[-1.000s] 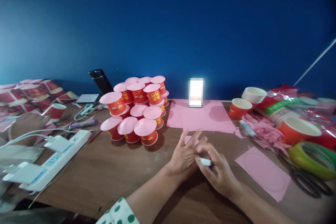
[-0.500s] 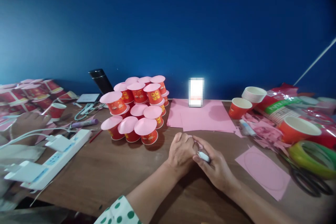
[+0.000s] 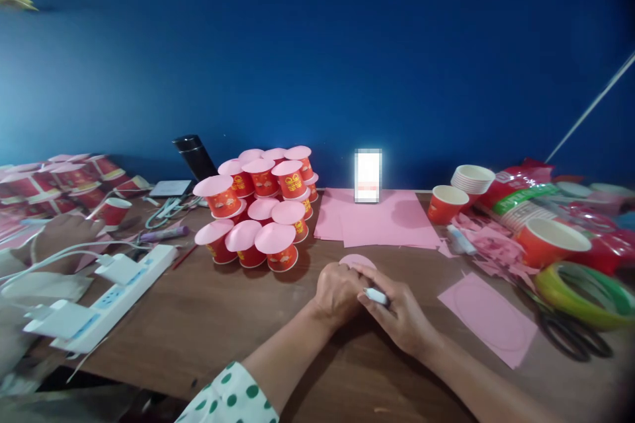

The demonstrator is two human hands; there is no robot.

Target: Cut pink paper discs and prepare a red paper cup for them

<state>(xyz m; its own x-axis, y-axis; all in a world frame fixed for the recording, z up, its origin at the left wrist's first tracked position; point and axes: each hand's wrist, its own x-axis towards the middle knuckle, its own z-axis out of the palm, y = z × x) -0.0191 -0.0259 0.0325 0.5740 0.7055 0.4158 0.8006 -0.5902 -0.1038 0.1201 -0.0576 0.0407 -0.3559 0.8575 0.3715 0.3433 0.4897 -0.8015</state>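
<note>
In the head view my left hand (image 3: 338, 291) is curled, knuckles up, above the middle of the table. A round pink paper disc (image 3: 357, 260) shows just beyond its fingers, partly covered by both hands. My right hand (image 3: 404, 314) meets it from the right, with a small white tube with a narrow tip (image 3: 377, 296) between thumb and fingers. The right fingertips reach over the disc's near edge. My left fingertips are hidden, and anything beneath the hands cannot be seen.
Left are stacked red paper cups (image 3: 280, 254) with pink discs, a power strip (image 3: 159, 261), a black flask (image 3: 194, 155) and another person's hand (image 3: 64, 238). Behind stand pink sheets (image 3: 397, 228) and a bright screen (image 3: 368, 175). Right are paper cups (image 3: 448, 205), tape (image 3: 585, 291) and scissors (image 3: 570, 337).
The pink disc now shows beyond my hands, where only a sliver showed before. The white tube has turned slightly in my right hand. The view has shifted a little.
</note>
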